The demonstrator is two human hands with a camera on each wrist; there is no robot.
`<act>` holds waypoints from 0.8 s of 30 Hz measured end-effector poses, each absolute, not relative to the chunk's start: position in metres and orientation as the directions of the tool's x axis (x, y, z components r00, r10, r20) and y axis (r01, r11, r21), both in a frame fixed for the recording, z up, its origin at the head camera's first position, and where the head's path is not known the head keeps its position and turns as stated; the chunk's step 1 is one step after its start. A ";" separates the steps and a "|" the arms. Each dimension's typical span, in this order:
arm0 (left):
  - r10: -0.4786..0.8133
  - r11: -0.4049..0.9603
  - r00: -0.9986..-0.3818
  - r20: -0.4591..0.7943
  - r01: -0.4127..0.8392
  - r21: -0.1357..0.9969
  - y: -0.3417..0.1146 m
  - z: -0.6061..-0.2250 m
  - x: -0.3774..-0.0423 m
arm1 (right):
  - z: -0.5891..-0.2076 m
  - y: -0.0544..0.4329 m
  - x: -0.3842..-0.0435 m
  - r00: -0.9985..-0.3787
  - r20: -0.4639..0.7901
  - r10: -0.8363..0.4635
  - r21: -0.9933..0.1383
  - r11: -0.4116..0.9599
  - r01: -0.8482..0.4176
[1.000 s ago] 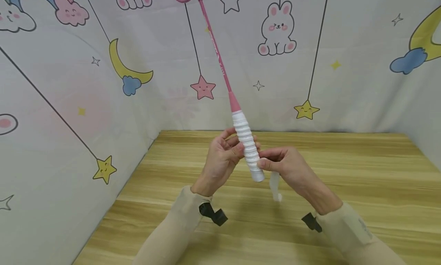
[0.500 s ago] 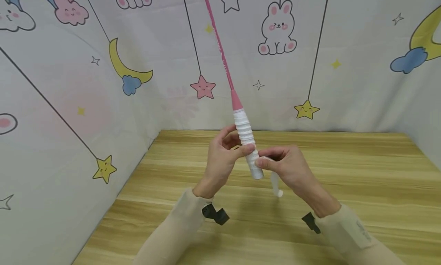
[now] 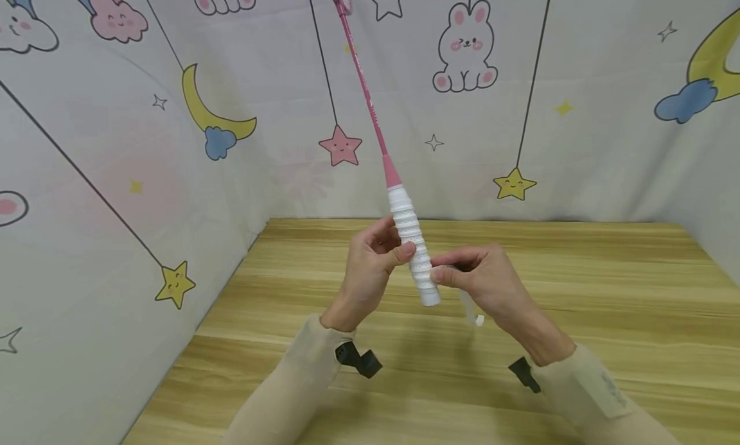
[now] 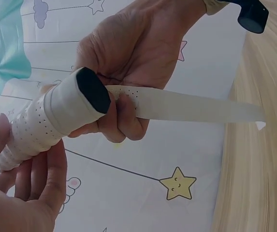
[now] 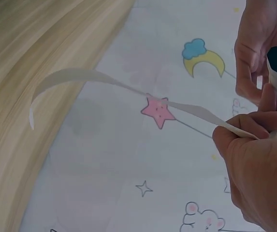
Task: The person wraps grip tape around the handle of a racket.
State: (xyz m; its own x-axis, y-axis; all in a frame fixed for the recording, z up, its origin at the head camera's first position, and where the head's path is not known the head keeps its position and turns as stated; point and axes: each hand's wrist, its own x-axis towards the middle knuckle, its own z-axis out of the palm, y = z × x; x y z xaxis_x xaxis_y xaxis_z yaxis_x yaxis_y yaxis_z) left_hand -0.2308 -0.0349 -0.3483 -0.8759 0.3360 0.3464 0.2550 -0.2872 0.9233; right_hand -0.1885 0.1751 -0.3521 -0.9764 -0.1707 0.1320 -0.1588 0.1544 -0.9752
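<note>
A badminton racket with a pink shaft (image 3: 370, 101) slants up and away, its head mostly cut off by the head view's top edge. White perforated grip tape (image 4: 191, 106) winds in ridged turns along its handle (image 3: 409, 221). My left hand (image 3: 368, 271) holds the handle around its middle, thumb across the near side. Beside the lower handle, my right hand (image 3: 494, 287) pinches the loose tape, close to where it meets the wrap. The tape's free tail (image 5: 206, 115) trails from those fingers, its tip bent. A dark butt cap (image 4: 94, 90) shows at the handle's end.
Below the hands lies a wood-grain table (image 3: 607, 291). Behind it hangs a pale cloth backdrop (image 3: 601, 66) printed with stars, moons and rabbits. Dark wrist cameras (image 3: 360, 359) sit at both cuffs.
The racket has turned about its length, so its head shows at another angle. My left thumb reached farther across the handle, then drew back. The tape's tail has swung slightly right.
</note>
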 end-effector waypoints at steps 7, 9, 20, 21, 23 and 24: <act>0.382 -0.336 -0.850 0.363 0.238 0.911 -0.037 -0.354 -0.235 | -0.354 0.175 -0.190 -0.979 0.118 -0.166 -0.976 0.164 -0.145; 0.389 -0.356 -0.850 0.355 0.217 0.909 -0.036 -0.354 -0.235 | -0.354 0.176 -0.191 -0.981 0.106 -0.164 -0.977 0.164 -0.134; 0.430 -0.458 -0.842 0.327 0.109 0.882 -0.037 -0.350 -0.233 | -0.357 0.177 -0.195 -0.978 0.058 -0.203 -0.987 0.133 -0.087; 0.437 -0.459 -0.839 0.325 0.103 0.883 -0.037 -0.350 -0.233 | -0.357 0.178 -0.195 -0.974 0.061 -0.216 -0.988 0.124 -0.089; 0.452 -0.461 -0.832 0.322 0.092 0.883 -0.037 -0.349 -0.233 | -0.357 0.178 -0.195 -0.966 0.072 -0.248 -0.991 0.095 -0.098; 0.459 -0.464 -0.829 0.320 0.083 0.882 -0.037 -0.349 -0.233 | -0.357 0.178 -0.195 -0.962 0.077 -0.262 -0.991 0.082 -0.102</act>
State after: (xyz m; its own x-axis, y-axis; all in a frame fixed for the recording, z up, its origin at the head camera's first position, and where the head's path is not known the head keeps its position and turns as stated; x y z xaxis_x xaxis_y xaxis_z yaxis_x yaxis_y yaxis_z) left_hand -0.2328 -0.0368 -0.3489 -0.8287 0.4593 0.3199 0.0832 -0.4641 0.8819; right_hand -0.1949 0.1782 -0.3570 -0.9620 -0.2620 0.0770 -0.1016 0.0818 -0.9915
